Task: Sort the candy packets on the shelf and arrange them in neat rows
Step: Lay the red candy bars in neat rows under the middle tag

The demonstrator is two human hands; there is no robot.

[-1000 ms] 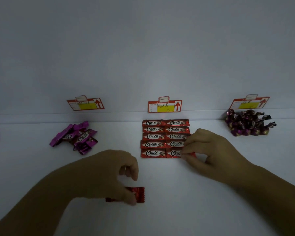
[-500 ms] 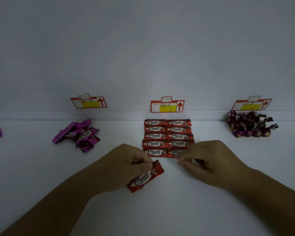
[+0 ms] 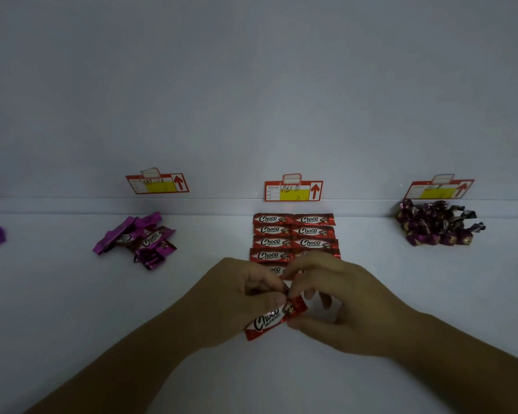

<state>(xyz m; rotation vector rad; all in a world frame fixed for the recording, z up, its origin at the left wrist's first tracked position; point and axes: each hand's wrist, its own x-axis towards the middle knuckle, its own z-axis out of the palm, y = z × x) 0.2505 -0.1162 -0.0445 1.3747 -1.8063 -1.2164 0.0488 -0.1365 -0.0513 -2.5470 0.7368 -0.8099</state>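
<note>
**Both hands on the red packet now**

A moment ago the left hand point(image 3: 245, 297) gripped the red packet point(image 3: 269, 321) alone. Now the right hand point(image 3: 335, 306) pinches its other end too, lower centre of frame, just in front of the red rows point(image 3: 293, 237). Probably straightening it for the next row.

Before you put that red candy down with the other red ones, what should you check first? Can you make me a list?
1. Grip on the red Choco packet: ok, the left hand and the right hand both pinch it.
2. Label facing up: ok, Choco reads on top.
3. Lined up with the red rows: not ok, it is tilted.
4. Free spot in the front row: cannot tell, the hands cover it.
5. Tidy purple packets: not ok, a loose heap.
</note>
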